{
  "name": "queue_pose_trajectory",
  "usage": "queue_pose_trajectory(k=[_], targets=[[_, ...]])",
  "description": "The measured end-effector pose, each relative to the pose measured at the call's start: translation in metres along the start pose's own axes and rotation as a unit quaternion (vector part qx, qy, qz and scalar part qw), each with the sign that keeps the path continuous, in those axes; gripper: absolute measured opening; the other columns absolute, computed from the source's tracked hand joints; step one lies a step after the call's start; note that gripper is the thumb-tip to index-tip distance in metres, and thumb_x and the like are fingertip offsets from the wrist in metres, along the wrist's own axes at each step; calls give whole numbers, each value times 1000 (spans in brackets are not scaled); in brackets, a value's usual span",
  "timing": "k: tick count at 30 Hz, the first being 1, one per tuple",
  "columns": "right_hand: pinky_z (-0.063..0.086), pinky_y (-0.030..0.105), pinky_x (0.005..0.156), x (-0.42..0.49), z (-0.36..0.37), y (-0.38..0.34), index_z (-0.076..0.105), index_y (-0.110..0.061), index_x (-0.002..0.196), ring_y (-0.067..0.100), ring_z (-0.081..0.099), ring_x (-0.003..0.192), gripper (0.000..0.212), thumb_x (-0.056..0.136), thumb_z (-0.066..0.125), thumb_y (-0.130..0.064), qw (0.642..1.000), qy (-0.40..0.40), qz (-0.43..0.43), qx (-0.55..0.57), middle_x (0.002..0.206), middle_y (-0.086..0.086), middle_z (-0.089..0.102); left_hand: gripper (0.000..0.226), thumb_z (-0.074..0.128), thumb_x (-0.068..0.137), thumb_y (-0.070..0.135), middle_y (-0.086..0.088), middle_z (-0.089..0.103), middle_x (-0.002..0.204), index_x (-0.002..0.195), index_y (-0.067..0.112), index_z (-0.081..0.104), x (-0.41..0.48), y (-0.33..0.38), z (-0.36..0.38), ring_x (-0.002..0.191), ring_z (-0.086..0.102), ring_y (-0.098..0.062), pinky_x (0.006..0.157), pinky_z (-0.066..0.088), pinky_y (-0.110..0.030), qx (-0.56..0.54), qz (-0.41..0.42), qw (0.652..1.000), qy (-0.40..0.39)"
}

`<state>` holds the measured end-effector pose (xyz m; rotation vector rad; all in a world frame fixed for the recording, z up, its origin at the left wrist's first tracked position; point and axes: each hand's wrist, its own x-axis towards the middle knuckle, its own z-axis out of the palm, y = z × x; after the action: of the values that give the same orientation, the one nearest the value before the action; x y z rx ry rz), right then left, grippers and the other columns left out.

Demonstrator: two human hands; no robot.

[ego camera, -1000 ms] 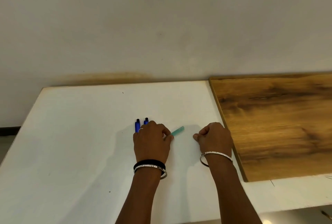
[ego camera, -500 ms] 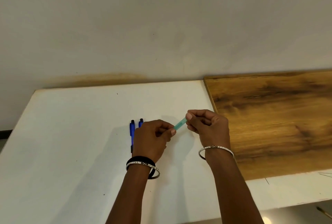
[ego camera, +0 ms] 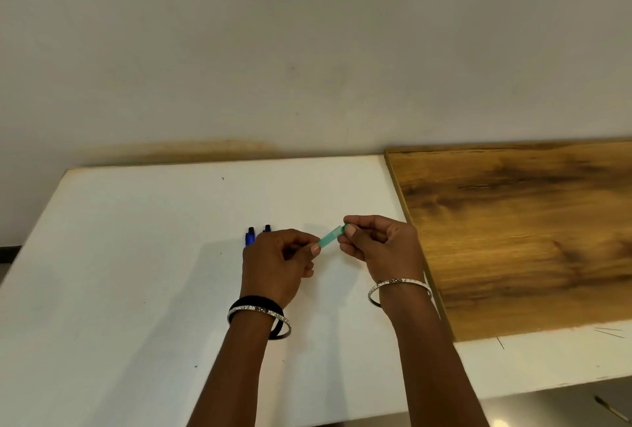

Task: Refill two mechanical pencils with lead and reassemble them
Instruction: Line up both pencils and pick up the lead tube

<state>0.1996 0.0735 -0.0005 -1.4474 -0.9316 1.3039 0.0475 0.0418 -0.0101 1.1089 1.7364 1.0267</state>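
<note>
A small teal lead case (ego camera: pixel 331 237) is held above the white table (ego camera: pixel 136 255) between both hands. My left hand (ego camera: pixel 277 264) pinches its lower left end with thumb and fingers. My right hand (ego camera: pixel 379 243) grips its upper right end with thumb and forefinger. Two blue mechanical pencils (ego camera: pixel 250 236) lie side by side on the table just behind my left hand; only their dark far ends show, the second one (ego camera: pixel 267 229) mostly hidden by the hand.
A brown wooden board (ego camera: pixel 530 231) lies on the right part of the table, close beside my right wrist. A plain wall rises behind the table. Thin dark slivers (ego camera: pixel 608 332) lie on the white surface near the board's front corner.
The lead case lay on the table under my left fingertips; both hands have lifted it, and my right hand has taken hold of its far end.
</note>
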Motion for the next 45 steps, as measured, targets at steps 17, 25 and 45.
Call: queue_pose_trajectory(k=[17, 25, 45], targets=[[62, 35, 73, 0, 1, -2, 74, -1, 95, 33, 75, 77, 13, 83, 69, 2, 998, -43, 42, 19, 87, 21, 75, 5, 75, 81, 16, 2, 73, 66, 84, 18, 77, 3, 2, -7, 52, 69, -8, 56, 57, -16, 8, 7, 1000, -11], [61, 33, 79, -6, 19, -3, 72, -6, 106, 25, 74, 90, 29, 80, 69, 8, 997, -52, 42, 39, 95, 15, 75, 10, 76, 80, 18, -1, 73, 61, 77, 27, 72, -3, 3, 0, 53, 72, -11, 65, 59, -27, -16, -20, 1000, -8], [60, 43, 76, -9, 49, 21, 74, -12, 77, 25, 73, 71, 15, 70, 85, -21, 974, 10, 66, -217, 74, 8, 74, 10, 72, 81, 32, 7, 68, 70, 74, 25, 71, 7, -6, -41, 70, 65, -17, 63, 43, -23, 61, -81, 973, 205]])
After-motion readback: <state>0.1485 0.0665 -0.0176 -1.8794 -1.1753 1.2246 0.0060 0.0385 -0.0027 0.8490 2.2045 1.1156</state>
